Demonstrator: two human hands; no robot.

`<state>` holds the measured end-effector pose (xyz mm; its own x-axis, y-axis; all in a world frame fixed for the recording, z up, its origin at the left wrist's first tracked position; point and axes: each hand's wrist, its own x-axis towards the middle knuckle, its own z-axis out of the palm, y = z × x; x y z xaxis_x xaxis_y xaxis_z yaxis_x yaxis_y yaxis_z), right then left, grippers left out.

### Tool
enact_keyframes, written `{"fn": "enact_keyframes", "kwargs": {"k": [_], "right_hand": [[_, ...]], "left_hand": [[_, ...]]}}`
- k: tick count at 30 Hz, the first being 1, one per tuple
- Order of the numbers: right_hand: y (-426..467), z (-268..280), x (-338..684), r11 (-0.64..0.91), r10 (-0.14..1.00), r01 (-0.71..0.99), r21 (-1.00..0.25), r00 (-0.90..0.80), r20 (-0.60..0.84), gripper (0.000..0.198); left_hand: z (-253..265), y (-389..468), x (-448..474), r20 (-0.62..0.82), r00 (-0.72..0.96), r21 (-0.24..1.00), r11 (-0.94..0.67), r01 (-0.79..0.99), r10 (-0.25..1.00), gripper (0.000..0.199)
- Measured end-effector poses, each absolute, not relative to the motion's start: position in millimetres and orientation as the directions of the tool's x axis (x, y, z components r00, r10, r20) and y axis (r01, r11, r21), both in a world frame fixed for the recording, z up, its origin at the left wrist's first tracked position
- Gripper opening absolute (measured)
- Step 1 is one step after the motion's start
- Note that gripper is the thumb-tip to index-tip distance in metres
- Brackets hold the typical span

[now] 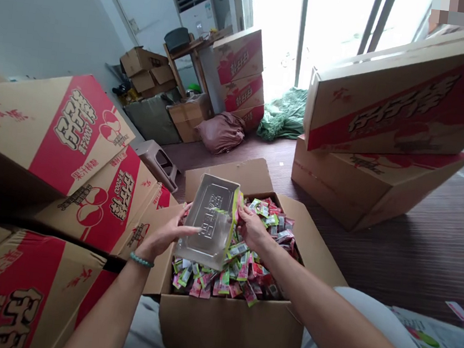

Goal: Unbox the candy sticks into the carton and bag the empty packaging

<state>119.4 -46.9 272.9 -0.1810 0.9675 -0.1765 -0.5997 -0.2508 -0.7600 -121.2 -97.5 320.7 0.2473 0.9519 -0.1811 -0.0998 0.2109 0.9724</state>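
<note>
A clear plastic box (203,229) with raised characters on its face is tilted over an open carton (231,330). My left hand (166,236) grips its left side, with the thumb lying across the face. At the opposite edge, the fingers of my right hand (253,227) are closed on the box, by a pink and yellow-green strip (235,210); whether that strip belongs to the box I cannot tell. Small wrapped packets (241,270) in pink, green and red fill the carton below both hands. The carton stands between my knees with its flaps folded outward.
Printed cartons (98,203) are stacked close on my left. Two more large cartons (391,103) stand at the right. Beyond are a plastic stool (158,161), a brownish sack (222,132), green netting (284,113) and further stacked cartons (243,75) by the bright glass door.
</note>
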Motion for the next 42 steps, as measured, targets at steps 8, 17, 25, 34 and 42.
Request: {"fn": "enact_keyframes", "kwargs": {"k": [8, 17, 25, 34, 42], "right_hand": [[-55, 267, 150, 0.21, 0.978, 0.272, -0.939, -0.039, 0.207, 0.062], [-38, 194, 75, 0.451, 0.863, 0.847, -0.28, -0.495, -0.107, 0.102], [-52, 144, 8, 0.743, 0.645, 0.65, -0.161, -0.759, -0.088, 0.096], [-25, 148, -18, 0.635, 0.744, 0.752, -0.179, -0.657, -0.12, 0.085], [-89, 205, 63, 0.867, 0.387, 0.433, -0.248, -0.897, -0.213, 0.076]], "left_hand": [[320, -97, -162, -0.171, -0.338, 0.864, -0.024, -0.504, 0.925, 0.037], [248, -105, -225, -0.315, -0.412, 0.601, -0.156, -0.784, 0.855, 0.03], [262, -98, -249, -0.313, -0.444, 0.521, -0.238, -0.82, 0.84, 0.034], [268, -94, -242, -0.338, -0.369, 0.54, -0.142, -0.829, 0.866, 0.039], [271, -97, -241, -0.377, -0.368, 0.514, -0.138, -0.847, 0.85, 0.035]]}}
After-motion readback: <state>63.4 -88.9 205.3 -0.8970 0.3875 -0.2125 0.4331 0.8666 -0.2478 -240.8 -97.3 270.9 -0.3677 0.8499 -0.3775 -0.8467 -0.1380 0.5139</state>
